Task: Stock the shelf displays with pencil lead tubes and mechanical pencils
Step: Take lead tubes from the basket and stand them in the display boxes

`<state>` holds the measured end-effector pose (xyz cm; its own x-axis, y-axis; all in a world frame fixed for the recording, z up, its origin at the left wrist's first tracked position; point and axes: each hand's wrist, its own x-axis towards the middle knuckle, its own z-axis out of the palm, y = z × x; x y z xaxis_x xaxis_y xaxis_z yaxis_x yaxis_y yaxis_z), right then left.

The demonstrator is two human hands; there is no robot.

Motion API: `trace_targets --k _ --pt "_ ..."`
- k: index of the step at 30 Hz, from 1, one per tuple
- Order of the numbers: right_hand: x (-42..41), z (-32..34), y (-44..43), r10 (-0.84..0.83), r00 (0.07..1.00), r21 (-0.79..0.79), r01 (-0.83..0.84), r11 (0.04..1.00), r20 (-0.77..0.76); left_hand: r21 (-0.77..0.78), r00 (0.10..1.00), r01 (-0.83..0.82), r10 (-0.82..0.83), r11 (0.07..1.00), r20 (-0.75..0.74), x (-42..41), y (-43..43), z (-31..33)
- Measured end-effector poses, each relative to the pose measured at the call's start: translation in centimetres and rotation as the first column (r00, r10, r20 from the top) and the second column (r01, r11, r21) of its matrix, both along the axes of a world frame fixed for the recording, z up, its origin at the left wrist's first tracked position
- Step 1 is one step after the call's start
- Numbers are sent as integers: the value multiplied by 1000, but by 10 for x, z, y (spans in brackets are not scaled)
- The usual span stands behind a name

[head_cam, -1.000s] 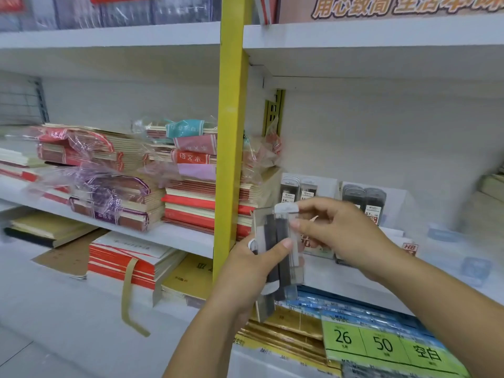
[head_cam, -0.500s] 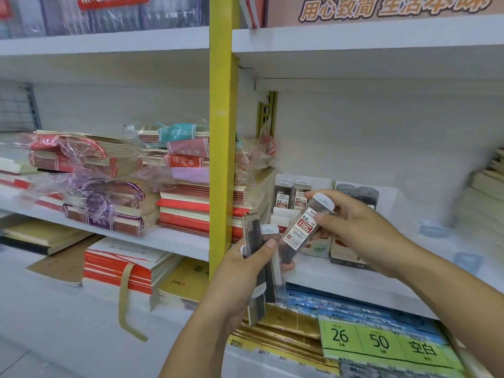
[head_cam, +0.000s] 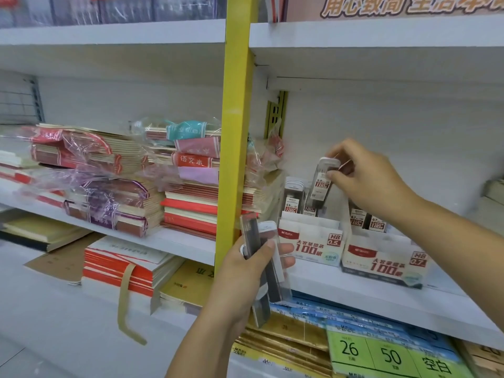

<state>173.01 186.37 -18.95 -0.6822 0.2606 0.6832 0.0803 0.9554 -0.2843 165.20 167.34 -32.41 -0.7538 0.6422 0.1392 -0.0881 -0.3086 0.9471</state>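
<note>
My left hand (head_cam: 245, 271) grips a small bundle of clear pencil lead tubes (head_cam: 266, 266) with dark leads and white caps, held in front of the yellow upright. My right hand (head_cam: 365, 181) pinches one lead tube (head_cam: 323, 184) by its white cap, upright just above the white HB 0.5 display box (head_cam: 311, 245) on the middle shelf. Two tubes (head_cam: 293, 197) stand in the back of that box. Next to it on the right sits the HB 0.7 display box (head_cam: 381, 260) holding two tubes (head_cam: 366, 221), partly hidden by my right wrist.
A yellow post (head_cam: 234, 132) divides the shelving. Left of it lie plastic-wrapped notebook stacks (head_cam: 114, 186) and red-spined books (head_cam: 120, 271). Below the lead boxes sit blue and gold packs (head_cam: 313, 317) and green price cards (head_cam: 392, 356). The shelf board (head_cam: 463, 298) stretches right of the boxes.
My right hand has carried the single tube up and right, away from the bundle in my left hand, to above the 0.5 box. The view has shifted closer to the shelf.
</note>
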Motion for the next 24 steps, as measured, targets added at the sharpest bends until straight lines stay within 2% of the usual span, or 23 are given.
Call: trace_targets --k 2,6,8,10,13,15,17,18,21,24 --pt "-12 -4 5 -20 997 46 16 999 78 -1 1000 -2 2 1000 9 -1 0 1" --pt "-29 -10 12 -42 984 24 38 999 176 -15 1000 17 -17 1000 22 -2 -2 2" --pt "-35 -13 16 -167 966 210 125 970 198 -20 999 29 -29 999 25 -2 -4 2" --pt "-36 -16 19 -284 945 395 201 896 163 -20 999 46 -45 999 24 -1 -5 2" --pt "-28 -17 15 -358 924 481 254 839 135 -24 998 61 -60 998 16 1 -6 3" --pt "-14 -19 3 -270 960 371 224 901 76 -19 997 79 -79 997 12 3 -7 4" --pt "8 -28 -20 -76 996 91 71 993 51 -19 995 102 -102 995 -12 7 -7 4" --pt "20 -36 -32 38 996 -58 -33 998 82 -20 993 111 -111 994 -26 10 -7 4" --pt "43 -66 -59 251 958 -364 -188 912 135 -33 987 149 -151 988 -62 19 -5 5" --pt "52 -84 -62 303 953 -551 -260 793 -14 -72 982 169 -174 983 -77 29 -2 3"
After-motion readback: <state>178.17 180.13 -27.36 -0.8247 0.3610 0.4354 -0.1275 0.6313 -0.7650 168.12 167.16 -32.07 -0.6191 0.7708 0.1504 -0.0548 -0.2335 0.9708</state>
